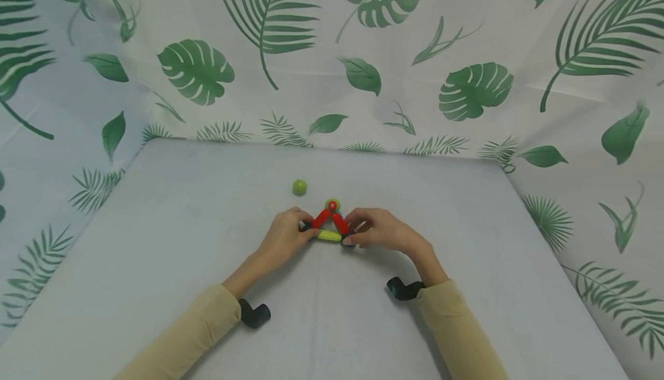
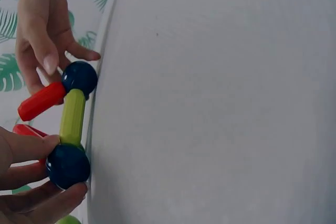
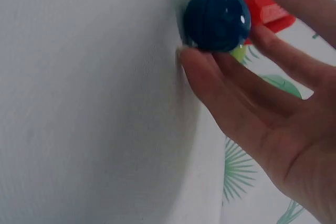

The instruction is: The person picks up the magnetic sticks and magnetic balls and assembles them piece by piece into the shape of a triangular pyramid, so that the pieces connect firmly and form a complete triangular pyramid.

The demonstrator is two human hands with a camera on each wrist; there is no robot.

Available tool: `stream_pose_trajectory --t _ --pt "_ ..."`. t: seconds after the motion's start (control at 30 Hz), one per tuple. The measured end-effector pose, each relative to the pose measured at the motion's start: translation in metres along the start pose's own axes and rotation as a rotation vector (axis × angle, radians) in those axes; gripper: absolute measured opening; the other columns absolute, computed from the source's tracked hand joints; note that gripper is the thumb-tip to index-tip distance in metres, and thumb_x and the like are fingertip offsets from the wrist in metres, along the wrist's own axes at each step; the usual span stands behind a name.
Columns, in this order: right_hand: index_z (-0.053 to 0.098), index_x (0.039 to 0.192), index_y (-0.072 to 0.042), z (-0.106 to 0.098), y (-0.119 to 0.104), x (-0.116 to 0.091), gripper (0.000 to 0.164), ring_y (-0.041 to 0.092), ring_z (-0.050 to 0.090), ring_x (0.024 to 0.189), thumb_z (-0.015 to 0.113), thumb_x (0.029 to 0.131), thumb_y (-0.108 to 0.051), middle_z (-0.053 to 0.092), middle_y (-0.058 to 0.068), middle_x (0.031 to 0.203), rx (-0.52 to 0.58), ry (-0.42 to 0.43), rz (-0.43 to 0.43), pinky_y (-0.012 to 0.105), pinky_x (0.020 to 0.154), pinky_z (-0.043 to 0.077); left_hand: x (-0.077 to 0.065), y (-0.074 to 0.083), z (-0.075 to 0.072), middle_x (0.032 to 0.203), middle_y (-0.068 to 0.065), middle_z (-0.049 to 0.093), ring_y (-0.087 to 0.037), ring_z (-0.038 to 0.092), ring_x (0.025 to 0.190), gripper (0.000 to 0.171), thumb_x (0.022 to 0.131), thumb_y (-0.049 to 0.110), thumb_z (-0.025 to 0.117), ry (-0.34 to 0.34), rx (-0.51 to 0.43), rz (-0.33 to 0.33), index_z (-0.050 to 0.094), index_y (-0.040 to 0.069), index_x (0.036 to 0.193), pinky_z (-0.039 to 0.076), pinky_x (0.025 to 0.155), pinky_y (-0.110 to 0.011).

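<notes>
A small build of magnetic rods and balls stands between both hands in the head view. Two red rods [image 1: 340,223] lean up to a green ball [image 1: 338,202], where a round red end faces the camera. A yellow-green rod [image 1: 329,235] runs along the bottom between two dark blue balls. My left hand [image 1: 286,233] pinches the left dark blue ball [image 2: 68,167] between thumb and fingers. My right hand [image 1: 385,230] has its thumb and fingertips around the right dark blue ball [image 3: 217,19]. A bit of blue shows behind the right red rod; the rest is hidden.
Beyond the build, a loose green ball [image 1: 300,187] lies on the white table [image 1: 207,195]. Leaf-print cloth [image 1: 311,97] hangs along the back and sides. Each wrist carries a black camera mount [image 1: 404,289] below the sleeve.
</notes>
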State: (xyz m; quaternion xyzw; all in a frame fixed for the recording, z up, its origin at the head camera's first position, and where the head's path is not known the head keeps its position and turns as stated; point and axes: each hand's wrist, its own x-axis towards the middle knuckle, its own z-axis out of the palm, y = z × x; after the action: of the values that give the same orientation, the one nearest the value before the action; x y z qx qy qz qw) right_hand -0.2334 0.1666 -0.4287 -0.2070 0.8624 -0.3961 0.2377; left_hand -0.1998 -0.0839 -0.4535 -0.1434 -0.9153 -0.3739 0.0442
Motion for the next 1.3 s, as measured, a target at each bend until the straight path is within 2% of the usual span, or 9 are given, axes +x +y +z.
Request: stream_pose_trajectory --t 0.13,0.27,0.53,0.77,0.87,1.0,1.07,1.17,1.3 --pt "0.068 0.115 -0.009 0.005 -0.001 0.003 0.024 0.019 0.073 0.087 0.076 0.093 -0.018 0.073 0.011 0.112 -0.014 0.042 -0.033 0.035 0.072 0.061 -0.001 0.002 0.001 0.095 -0.008 0.073 -0.016 0.061 0.079 0.020 0.086 0.014 0.084 0.016 -0.007 -0.007 0.078 0.002 0.100 0.053 0.071 -0.030" --pt "0.069 0.112 -0.009 0.007 -0.002 0.003 0.019 0.019 0.072 0.086 0.074 0.094 -0.014 0.073 0.012 0.111 -0.028 0.071 -0.054 0.035 0.070 0.061 -0.002 0.002 0.002 0.096 -0.008 0.073 -0.016 0.062 0.079 0.021 0.086 0.014 0.084 0.012 -0.017 -0.004 0.078 0.002 0.102 0.054 0.070 -0.029" --pt "0.071 0.111 -0.009 0.005 0.002 0.004 0.018 0.022 0.073 0.098 0.073 0.094 -0.013 0.073 0.011 0.113 -0.006 0.071 -0.067 0.035 0.073 0.062 -0.003 0.000 0.001 0.097 -0.006 0.075 -0.012 0.060 0.075 0.023 0.084 0.016 0.086 0.001 -0.047 -0.029 0.078 0.004 0.102 0.051 0.066 -0.024" --pt "0.071 0.113 -0.009 0.004 0.003 0.003 0.019 0.021 0.072 0.095 0.073 0.095 -0.013 0.073 0.011 0.112 0.015 0.068 -0.057 0.035 0.074 0.062 -0.003 -0.002 0.001 0.096 -0.005 0.074 -0.012 0.060 0.073 0.023 0.083 0.017 0.087 -0.006 -0.064 -0.045 0.078 0.005 0.101 0.049 0.063 -0.022" --pt "0.072 0.113 -0.009 0.004 0.003 0.003 0.021 0.020 0.071 0.095 0.074 0.093 -0.013 0.073 0.009 0.111 0.028 0.068 -0.041 0.034 0.076 0.061 -0.001 -0.004 0.000 0.097 -0.005 0.073 -0.012 0.060 0.074 0.025 0.084 0.019 0.086 -0.044 -0.069 -0.058 0.077 0.005 0.103 0.050 0.063 -0.022" --pt "0.072 0.113 -0.012 0.005 0.003 0.003 0.023 0.017 0.069 0.092 0.077 0.091 -0.017 0.073 0.005 0.108 0.031 0.061 0.003 0.032 0.079 0.058 0.005 -0.009 -0.010 0.100 -0.005 0.073 -0.014 0.062 0.080 0.031 0.087 0.027 0.084 -0.128 -0.112 -0.123 0.075 0.006 0.107 0.051 0.064 -0.023" --pt "0.071 0.113 -0.012 0.004 0.002 0.003 0.024 0.017 0.069 0.090 0.078 0.091 -0.018 0.073 0.004 0.107 0.026 0.054 0.016 0.032 0.079 0.058 0.010 -0.012 -0.018 0.103 -0.006 0.073 -0.017 0.065 0.085 0.034 0.089 0.031 0.082 -0.146 -0.138 -0.143 0.074 0.005 0.110 0.053 0.066 -0.025" --pt "0.071 0.112 -0.011 0.003 0.002 0.002 0.024 0.017 0.069 0.086 0.078 0.090 -0.017 0.073 0.004 0.104 0.032 0.051 0.035 0.032 0.079 0.057 0.021 -0.017 -0.030 0.107 -0.009 0.073 -0.023 0.068 0.094 0.036 0.093 0.032 0.077 -0.118 -0.156 -0.146 0.072 0.003 0.116 0.056 0.070 -0.029" --pt "0.071 0.112 -0.009 0.001 0.002 0.001 0.025 0.017 0.070 0.084 0.079 0.089 -0.017 0.072 0.004 0.102 0.052 0.047 0.058 0.032 0.080 0.057 0.040 -0.027 -0.039 0.114 -0.015 0.072 -0.029 0.069 0.103 0.033 0.096 0.020 0.074 -0.043 -0.131 -0.122 0.068 0.000 0.122 0.059 0.082 -0.038"
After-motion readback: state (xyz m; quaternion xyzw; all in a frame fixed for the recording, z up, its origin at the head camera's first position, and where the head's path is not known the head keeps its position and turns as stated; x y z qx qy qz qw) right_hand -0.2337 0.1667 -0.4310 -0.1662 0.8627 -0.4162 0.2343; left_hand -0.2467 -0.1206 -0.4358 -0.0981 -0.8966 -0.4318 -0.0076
